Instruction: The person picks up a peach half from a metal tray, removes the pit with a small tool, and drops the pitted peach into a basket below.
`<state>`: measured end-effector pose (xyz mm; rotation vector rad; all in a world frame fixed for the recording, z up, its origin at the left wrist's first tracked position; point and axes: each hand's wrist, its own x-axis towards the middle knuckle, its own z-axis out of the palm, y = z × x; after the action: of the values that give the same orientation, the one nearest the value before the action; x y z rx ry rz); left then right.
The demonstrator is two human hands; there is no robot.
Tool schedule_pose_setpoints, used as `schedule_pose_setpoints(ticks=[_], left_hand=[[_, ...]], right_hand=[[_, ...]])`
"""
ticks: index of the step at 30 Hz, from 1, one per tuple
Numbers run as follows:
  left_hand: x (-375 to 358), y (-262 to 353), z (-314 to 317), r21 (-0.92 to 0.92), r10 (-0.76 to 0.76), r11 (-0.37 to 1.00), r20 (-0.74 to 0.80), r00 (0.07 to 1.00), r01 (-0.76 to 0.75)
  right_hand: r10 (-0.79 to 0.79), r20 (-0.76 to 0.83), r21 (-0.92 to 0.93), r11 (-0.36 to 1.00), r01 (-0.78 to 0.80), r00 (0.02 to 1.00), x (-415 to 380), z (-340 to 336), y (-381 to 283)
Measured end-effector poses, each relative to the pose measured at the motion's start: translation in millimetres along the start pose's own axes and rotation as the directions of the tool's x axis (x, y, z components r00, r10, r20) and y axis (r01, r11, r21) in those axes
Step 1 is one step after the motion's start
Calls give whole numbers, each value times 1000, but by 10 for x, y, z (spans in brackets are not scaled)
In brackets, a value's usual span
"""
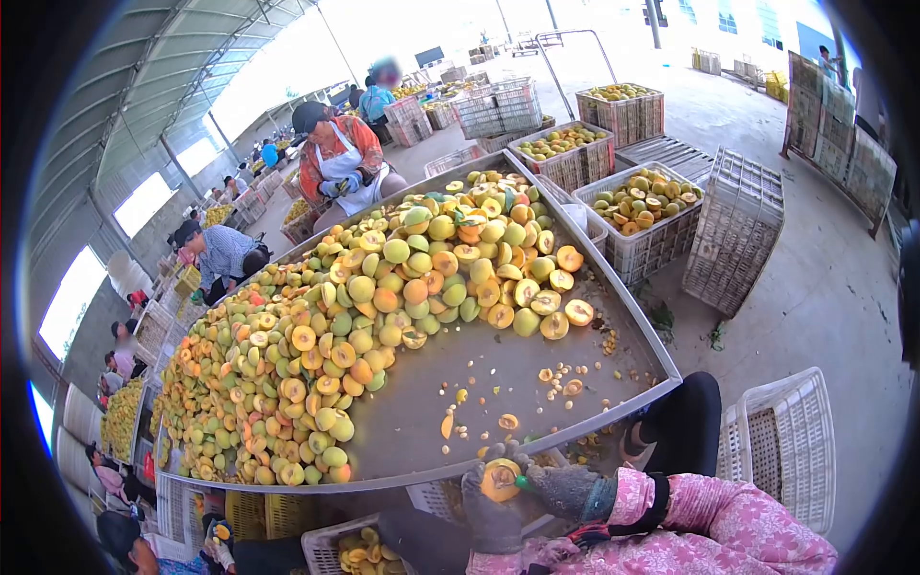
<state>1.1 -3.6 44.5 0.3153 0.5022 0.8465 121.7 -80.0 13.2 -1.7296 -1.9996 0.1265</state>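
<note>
Both hands wore dark grey knitted gloves. The sleeves were pink with a floral print. Black trousers covered the knee.

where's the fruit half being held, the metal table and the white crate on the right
fruit half (pixel 500 478), head view, on its yellow cut face
metal table (pixel 498 369), head view, on a bare grey patch
white crate (pixel 800 431), head view, on its mesh side wall

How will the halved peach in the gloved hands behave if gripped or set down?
The halved peach sits between the gloved left hand and right hand. Its cut face looks wet, so probably slippery. Flesh likely bruises under a hard squeeze. Halves on the metal table lie flat, so it should rest cut-side down, not roll.
</note>
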Motion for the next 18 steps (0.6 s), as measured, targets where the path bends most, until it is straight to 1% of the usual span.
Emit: schedule_pose_setpoints(ticks=[1, 3, 4, 5, 6, 7, 8, 9, 11, 12, 13, 14, 15, 16, 17, 18], left_hand=[[-6, 2, 5, 19, 19, 1000, 6, 1000, -19], [-1, -5, -38, 38, 36, 999, 13, 999, -37], [14, -21, -108, 224, 83, 970, 59, 995, -94], [18, -32, -158, 399, 120, 904, 112, 986, -155], [0, -23, -147, 398, 120, 904, 110, 987, -154], [-25, 0, -113, 530, 160, 817, 170, 972, -227], [-40, 21, -89, 644, 189, 705, 235, 954, -298], [-47, 48, -84, 644, 188, 706, 232, 954, -295], [-46, 96, -76, 762, 149, 517, 368, 918, -389], [-51, 78, -72, 763, 147, 518, 366, 919, -387], [-54, 51, -63, 696, 179, 634, 291, 940, -336], [-47, 36, -55, 609, 201, 738, 212, 956, -290], [-40, 40, -82, 611, 198, 738, 209, 958, -286], [-23, 47, -136, 501, 109, 852, 116, 987, -153], [12, 51, -183, 366, 7, 930, 42, 999, -22], [37, 40, -240, 367, 4, 930, 42, 999, -19]], right_hand=[[0, 2, 0, 1000, 0, 1000, -13, 28, 9], [-8, 189, 95, 995, -10, 982, -35, 67, 25], [-8, 192, 94, 996, -10, 981, -51, 99, 35], [-25, 166, 102, 995, 8, 986, -69, 136, 42], [-42, 140, 109, 994, 27, 989, -81, 157, 42], [-42, 143, 110, 994, 27, 989, -39, -17, -21], [7, 271, 173, 983, -56, 963, -11, -226, -77], [46, 397, 224, 964, -145, 917, 12, -359, -123], [55, 395, 202, 969, -145, 917, -2, -254, -105], [64, 392, 181, 973, -145, 918, -17, -150, -86], [65, 391, 183, 972, -147, 918, -64, 60, -15], [-50, 316, 191, 981, -12, 947, -134, 363, 112], [-165, 240, 193, 974, 120, 957, -211, 664, 203], [-163, 242, 197, 974, 116, 957, -276, 951, 251], [-141, 218, 267, 960, 80, 966, -317, 1210, 303], [-116, 196, 337, 940, 44, 974, -300, 1215, 283]])
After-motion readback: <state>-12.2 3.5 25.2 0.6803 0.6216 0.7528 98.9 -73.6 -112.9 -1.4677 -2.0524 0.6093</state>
